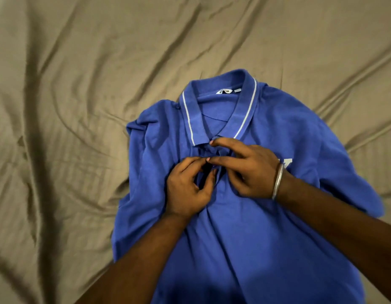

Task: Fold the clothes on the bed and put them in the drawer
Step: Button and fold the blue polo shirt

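A blue polo shirt (245, 233) with a white-trimmed collar lies face up on the bed, collar pointing away from me. Both hands meet at the buttoned placket just below the collar. My left hand (188, 187) pinches the placket fabric between thumb and fingertips. My right hand (247, 167), with a metal bangle on the wrist, pinches the same placket from the other side, its index and middle fingers stretched toward the collar tip. The shirt's sleeves are bunched at its sides. No drawer is in view.
A wrinkled tan bedsheet (80, 106) covers the bed all around the shirt, with deep creases on the left.
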`<state>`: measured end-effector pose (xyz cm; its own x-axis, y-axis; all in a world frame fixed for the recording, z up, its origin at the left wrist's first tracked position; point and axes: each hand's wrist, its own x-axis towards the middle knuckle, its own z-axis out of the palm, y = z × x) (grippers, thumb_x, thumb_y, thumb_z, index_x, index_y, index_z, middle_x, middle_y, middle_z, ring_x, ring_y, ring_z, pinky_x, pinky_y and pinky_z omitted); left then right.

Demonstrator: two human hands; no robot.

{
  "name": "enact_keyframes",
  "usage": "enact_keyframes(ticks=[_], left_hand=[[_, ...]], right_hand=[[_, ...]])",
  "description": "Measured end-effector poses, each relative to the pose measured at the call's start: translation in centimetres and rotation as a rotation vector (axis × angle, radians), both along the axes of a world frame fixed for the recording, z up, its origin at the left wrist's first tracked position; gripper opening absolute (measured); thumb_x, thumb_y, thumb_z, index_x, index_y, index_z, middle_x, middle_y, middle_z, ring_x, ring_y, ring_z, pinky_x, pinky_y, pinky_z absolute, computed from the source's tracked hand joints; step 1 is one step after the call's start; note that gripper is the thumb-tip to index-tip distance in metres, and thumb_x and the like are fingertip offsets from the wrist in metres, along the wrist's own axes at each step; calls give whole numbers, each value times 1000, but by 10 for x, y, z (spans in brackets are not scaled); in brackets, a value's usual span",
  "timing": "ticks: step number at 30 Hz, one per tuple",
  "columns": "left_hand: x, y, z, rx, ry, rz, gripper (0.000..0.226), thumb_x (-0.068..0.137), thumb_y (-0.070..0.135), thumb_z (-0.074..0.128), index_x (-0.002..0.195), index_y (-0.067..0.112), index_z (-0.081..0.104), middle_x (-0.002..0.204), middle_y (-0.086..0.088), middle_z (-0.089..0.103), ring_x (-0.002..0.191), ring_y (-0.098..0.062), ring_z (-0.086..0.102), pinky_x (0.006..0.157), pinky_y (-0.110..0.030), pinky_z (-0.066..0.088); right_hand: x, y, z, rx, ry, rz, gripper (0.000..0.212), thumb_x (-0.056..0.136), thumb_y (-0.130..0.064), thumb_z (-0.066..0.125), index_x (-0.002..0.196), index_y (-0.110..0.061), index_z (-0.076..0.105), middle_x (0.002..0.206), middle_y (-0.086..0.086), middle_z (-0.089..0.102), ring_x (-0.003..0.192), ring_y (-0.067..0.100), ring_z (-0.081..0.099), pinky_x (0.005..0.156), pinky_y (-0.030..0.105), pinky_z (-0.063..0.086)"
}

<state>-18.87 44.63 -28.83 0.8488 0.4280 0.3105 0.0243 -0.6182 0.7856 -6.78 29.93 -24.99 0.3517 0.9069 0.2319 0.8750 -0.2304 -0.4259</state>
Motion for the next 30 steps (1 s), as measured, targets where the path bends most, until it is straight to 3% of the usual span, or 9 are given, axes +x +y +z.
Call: enact_keyframes(ticks=[2,5,9,13,18,20,26,30], left_hand=[[1,1,1,-33,25,9,15,81,11,76,95,7,75,91,-2,69,81,-14,67,78,-29,55],[2,3,2,-81,70,10,10,83,13,76,92,9,75,88,2,69,80,-6,64,78,-21,53],[3,8,2,-158,100,-20,8,83,12,74,90,13,75,87,5,68,82,-5,65,77,-20,52],[6,12,-3,-265,137,2,12,80,9,72,90,12,76,84,6,68,78,-11,66,72,-31,55],[10,13,-3,-458,190,6,16,78,13,73,91,20,76,82,6,72,79,-14,71,77,-30,57],[11,14,-3,-528,202,6,15,78,12,74,92,15,77,85,0,75,82,-15,72,79,-30,57],[10,13,7,-595,206,-15,19,81,7,76,94,20,76,82,12,75,81,-3,71,79,-21,55],[8,8,16,-484,214,-22,27,70,14,87,95,10,77,82,1,74,69,4,64,64,-7,43]], right_hand=[[6,3,6,-28,25,16,36,78,-11,56,109,-17,73,139,6,57,97,17,68,54,31,56],[14,3,8,-18,12,34,21,76,-7,70,96,-14,74,138,8,58,105,10,57,58,29,57],[13,5,1,43,49,67,18,84,-10,65,100,-14,71,129,7,62,119,19,57,68,38,61],[7,14,-9,58,141,27,18,90,-17,57,107,-18,64,116,7,59,101,26,62,61,42,57],[7,11,-16,105,226,10,14,90,-11,63,102,-7,69,103,8,62,93,24,63,74,40,55],[6,10,-16,133,240,-5,13,90,-10,64,100,-4,71,100,9,63,90,23,64,77,38,55],[5,10,-19,152,279,-45,11,89,-8,66,99,-4,71,97,8,64,85,20,64,76,30,54],[2,8,-20,123,236,-42,17,91,-13,57,100,-4,68,99,9,62,86,21,62,75,30,53]])
